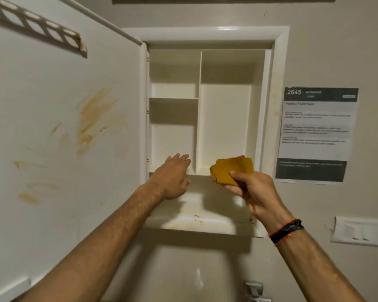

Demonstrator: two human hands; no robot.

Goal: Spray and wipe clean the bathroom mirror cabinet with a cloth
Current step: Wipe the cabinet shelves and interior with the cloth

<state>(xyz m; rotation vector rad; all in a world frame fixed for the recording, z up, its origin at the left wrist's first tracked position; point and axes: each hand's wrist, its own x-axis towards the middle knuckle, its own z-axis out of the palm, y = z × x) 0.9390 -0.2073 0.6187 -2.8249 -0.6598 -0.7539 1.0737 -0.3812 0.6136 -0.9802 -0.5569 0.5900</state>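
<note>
At frame centre, the right hand (252, 188) pinches a yellow cloth (231, 168); the left hand (172, 177), fingers straight, reaches into the open cabinet (205, 33).

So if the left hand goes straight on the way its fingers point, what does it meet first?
Probably the back wall of the cabinet's lower-left compartment: the left hand points up into it with nothing visibly between them, though depth is unclear.
</note>
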